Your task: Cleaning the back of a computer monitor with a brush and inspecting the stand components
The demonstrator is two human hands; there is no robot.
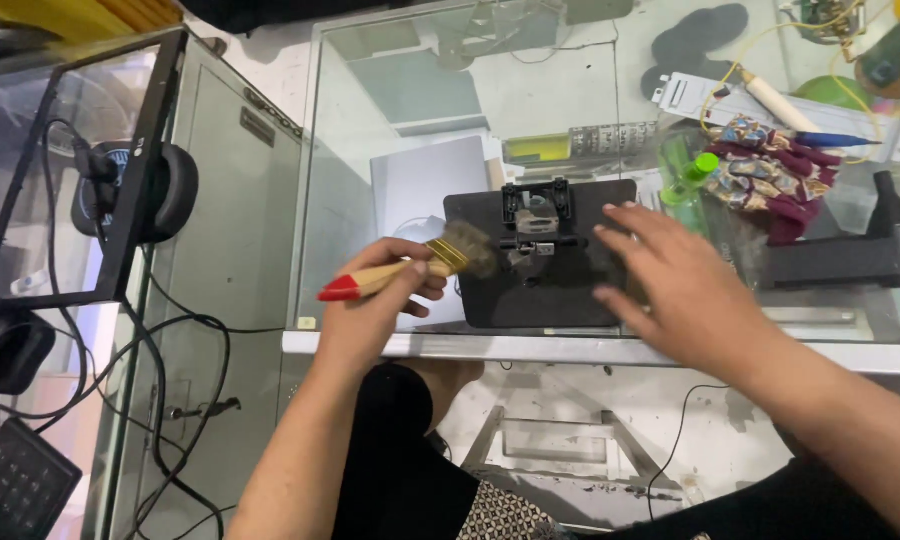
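a glass tabletop (570,350) is seen from above, with two bare hands at work over it. a small paintbrush (410,268) with a pale wooden handle and a red tip is clamped in the grip of the left hand (385,295), fingers wrapped round the handle, so that the bristles are pointed toward a small metal assembly (533,225) mounted on a flat black plate (540,290). the plate lies near the front edge of the tabletop, between the two hands. the right hand (670,285) is laid flat on the plate's right side, fingers spread and apart, nothing held, apparently so that the plate is kept steady under the brush.

behind the plate, a green bottle (692,180) is stood beside a crumpled patterned cloth (775,180) in maroon and blue. a narrow yellow-green labelled strip (540,148) lies further back, its print too small to be made out. a black monitor (80,170) is set at the left, with dark cables (170,360) hung below it. a black bracket (870,255) is placed at the right edge.
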